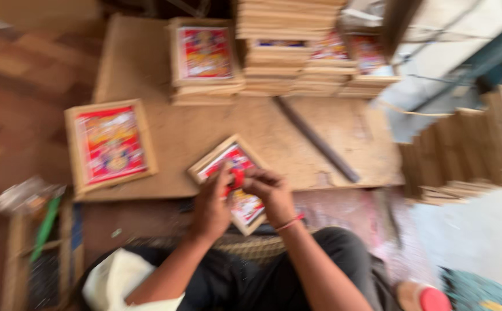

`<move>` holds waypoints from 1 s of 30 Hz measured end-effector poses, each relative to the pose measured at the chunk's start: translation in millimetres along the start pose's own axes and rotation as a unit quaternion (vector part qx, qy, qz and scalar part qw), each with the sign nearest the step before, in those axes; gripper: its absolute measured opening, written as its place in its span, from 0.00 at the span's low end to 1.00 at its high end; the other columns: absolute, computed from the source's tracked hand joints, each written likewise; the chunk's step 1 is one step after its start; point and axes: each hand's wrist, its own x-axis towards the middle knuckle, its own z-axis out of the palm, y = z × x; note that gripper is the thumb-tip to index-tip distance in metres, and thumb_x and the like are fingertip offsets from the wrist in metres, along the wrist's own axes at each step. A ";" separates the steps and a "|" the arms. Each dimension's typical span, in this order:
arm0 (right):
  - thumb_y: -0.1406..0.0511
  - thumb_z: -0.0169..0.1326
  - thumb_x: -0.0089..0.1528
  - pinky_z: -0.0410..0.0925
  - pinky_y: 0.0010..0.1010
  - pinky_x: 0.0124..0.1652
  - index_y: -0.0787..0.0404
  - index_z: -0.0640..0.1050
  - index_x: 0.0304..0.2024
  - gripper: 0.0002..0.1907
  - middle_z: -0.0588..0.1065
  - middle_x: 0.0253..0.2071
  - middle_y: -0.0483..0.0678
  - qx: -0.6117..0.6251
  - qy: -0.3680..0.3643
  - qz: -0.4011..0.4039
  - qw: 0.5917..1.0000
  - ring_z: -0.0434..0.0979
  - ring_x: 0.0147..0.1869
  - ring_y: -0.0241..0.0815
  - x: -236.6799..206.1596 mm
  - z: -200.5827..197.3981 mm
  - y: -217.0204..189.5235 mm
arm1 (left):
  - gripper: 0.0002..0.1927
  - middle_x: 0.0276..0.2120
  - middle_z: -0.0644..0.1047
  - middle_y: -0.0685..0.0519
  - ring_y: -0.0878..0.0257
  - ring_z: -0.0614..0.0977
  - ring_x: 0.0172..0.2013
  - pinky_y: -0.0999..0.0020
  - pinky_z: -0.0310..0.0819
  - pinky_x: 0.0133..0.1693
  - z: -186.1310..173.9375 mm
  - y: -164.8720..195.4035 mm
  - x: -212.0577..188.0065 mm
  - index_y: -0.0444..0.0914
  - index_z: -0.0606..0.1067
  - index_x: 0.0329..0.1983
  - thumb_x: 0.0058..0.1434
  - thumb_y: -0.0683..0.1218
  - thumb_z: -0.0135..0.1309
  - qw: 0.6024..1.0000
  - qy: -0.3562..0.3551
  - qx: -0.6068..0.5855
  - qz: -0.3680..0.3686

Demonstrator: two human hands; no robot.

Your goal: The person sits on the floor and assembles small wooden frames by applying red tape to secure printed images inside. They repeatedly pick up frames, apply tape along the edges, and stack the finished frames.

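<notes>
Between both hands, left and right, a tilted framed picture lies diagonally, seemingly pinched with a small red object.

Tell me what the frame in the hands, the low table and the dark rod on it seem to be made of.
Framed picture: pale bare wood border, probably unvarnished, around a glossy red print.
Low table: matte tan board, likely plywood.
Dark rod: grey, possibly metal; blur leaves it open.

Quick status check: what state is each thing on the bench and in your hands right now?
Framed picture in hand: tilted, held over the board's edge.
Left hand: gripping it.
Right hand: gripping it.
Framed picture at left: flat, face up.
Frame stacks: piled, upright.
Dark rod: lying loose.
</notes>
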 end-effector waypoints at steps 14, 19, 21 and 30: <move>0.70 0.58 0.65 0.73 0.28 0.44 0.66 0.80 0.40 0.04 0.81 0.38 0.47 -0.025 -0.056 -0.030 0.998 0.80 0.41 0.35 -2.6 -11.0 -12.2 | 0.44 0.41 0.83 0.47 0.51 0.84 0.45 0.57 0.77 0.49 15.3 0.5 6.1 0.43 0.65 0.71 0.48 0.40 0.65 0.989 -0.074 0.011 -0.127; 0.69 0.57 0.65 0.73 0.30 0.44 0.65 0.80 0.40 0.04 0.80 0.37 0.47 -0.016 -0.014 -0.037 0.999 0.80 0.41 0.36 6.4 -13.9 -3.7 | 0.44 0.41 0.83 0.46 0.54 0.85 0.45 0.58 0.77 0.50 12.5 -5.9 9.5 0.45 0.64 0.71 0.49 0.39 0.64 0.975 -0.130 -0.012 -0.183; 0.69 0.57 0.65 0.73 0.30 0.44 0.64 0.80 0.40 0.04 0.80 0.37 0.47 -0.011 0.006 -0.024 1.000 0.81 0.41 0.36 10.8 -16.6 -0.5 | 0.44 0.41 0.83 0.45 0.54 0.85 0.45 0.58 0.77 0.50 12.4 -7.7 9.9 0.44 0.64 0.71 0.49 0.38 0.65 0.974 -0.128 -0.018 -0.185; 0.69 0.52 0.61 0.74 0.35 0.49 0.66 0.79 0.52 0.17 0.81 0.42 0.52 0.014 -0.042 0.070 0.997 0.82 0.47 0.42 13.4 -10.8 0.4 | 0.44 0.49 0.79 0.46 0.49 0.82 0.50 0.56 0.77 0.51 2.0 -30.6 6.6 0.38 0.62 0.73 0.52 0.33 0.62 0.997 -0.053 -0.040 -0.026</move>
